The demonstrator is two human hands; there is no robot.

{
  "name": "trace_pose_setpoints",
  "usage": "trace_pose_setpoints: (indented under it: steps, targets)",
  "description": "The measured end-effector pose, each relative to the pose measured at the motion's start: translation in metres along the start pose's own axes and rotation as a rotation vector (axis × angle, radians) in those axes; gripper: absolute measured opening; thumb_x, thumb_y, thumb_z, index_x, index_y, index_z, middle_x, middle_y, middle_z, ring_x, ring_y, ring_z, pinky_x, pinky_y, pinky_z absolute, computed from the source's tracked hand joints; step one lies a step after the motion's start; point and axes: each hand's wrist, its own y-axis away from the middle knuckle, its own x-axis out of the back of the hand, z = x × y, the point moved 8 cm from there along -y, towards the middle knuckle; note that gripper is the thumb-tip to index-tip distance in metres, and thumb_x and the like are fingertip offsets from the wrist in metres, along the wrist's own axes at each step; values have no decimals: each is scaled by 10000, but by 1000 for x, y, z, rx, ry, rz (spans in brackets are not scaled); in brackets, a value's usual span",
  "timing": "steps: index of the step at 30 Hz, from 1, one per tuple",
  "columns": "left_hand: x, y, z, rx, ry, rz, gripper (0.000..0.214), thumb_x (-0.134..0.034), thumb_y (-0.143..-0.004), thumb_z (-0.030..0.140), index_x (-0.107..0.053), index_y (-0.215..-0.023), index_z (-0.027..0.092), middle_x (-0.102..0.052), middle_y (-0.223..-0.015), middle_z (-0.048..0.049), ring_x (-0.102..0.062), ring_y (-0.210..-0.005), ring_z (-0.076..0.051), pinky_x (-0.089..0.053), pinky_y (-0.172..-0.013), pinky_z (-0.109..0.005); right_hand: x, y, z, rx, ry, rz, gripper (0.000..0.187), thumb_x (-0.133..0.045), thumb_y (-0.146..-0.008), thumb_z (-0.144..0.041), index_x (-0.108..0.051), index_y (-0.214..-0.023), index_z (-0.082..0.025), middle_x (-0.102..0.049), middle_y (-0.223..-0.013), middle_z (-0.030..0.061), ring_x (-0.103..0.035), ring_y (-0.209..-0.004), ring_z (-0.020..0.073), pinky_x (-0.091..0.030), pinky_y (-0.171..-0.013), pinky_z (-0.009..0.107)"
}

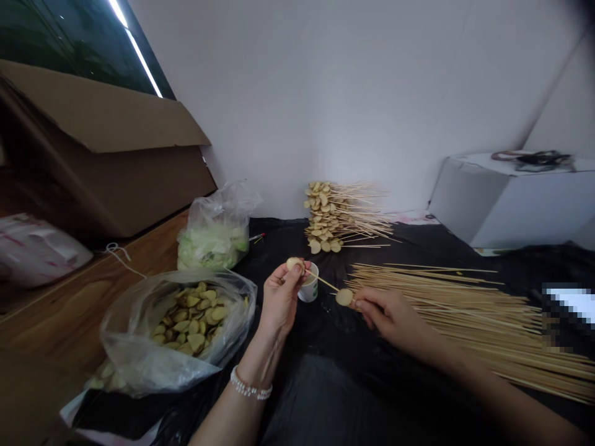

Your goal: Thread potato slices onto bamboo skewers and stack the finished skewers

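My left hand (279, 298) pinches a pale potato slice (294, 264) between thumb and fingers, at the tip of a thin wooden skewer (324, 281). Another potato slice (344, 297) is threaded on that skewer, close to the fingers of my right hand (388, 314), which grip the stick near this slice. Behind my left fingers stands a white paper cup (308, 292), partly covered by them. To the left, an open clear plastic bag (134, 334) holds many potato slices (193, 316). Loose bamboo skewers (469, 316) lie in a wide pile beside and beyond my right arm.
Against the wall, loaded potato skewers (325, 217) are stacked. A tied bag of pale green pieces (214, 238) stands behind the open bag. A cardboard box (116, 167) is at left, a white box (506, 198) at right. Black plastic sheeting (320, 384) covers the work surface.
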Motion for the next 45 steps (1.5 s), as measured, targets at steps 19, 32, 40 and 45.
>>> trace_pose_setpoints:
  steps: [19, 32, 40, 45]
  targets:
    - [-4, 2, -2, 40, -18, -24, 252, -800, -649, 269, -731, -844, 126, -726, -855, -72, -618, -681, -80, -482, -682, -188, -14, 1, 14, -273, -426, -177, 241, -436, -906, -331, -586, -798, -176, -489, -514, -51, -412, -462, 93, -317, -484, 220]
    - [1, 2, 0, -1, 23, 50, 214, -796, -645, 316, -723, -763, 153, -619, -747, 0, -493, -599, -44, -404, -568, -168, 10, 10, -12, 230, 304, 201, 256, -401, -921, -148, -637, -1021, -148, -706, -915, 92, -648, -799, 183, -470, -709, 289]
    - [1, -1, -2, -30, 1, 34, 206, -813, -615, 301, -716, -696, 138, -612, -717, -2, -479, -607, -48, -403, -600, -178, 2, 4, -9, 28, 80, 22, 300, -366, -942, -223, -623, -794, -176, -643, -656, 28, -594, -605, 151, -440, -574, 260]
    - [3, -1, -2, -33, -32, 50, 229, -822, -597, 314, -731, -723, 145, -636, -718, -12, -489, -608, -59, -415, -602, -194, -6, 5, -3, -43, 19, -2, 298, -380, -935, -238, -622, -772, -178, -624, -605, 17, -579, -571, 145, -426, -550, 250]
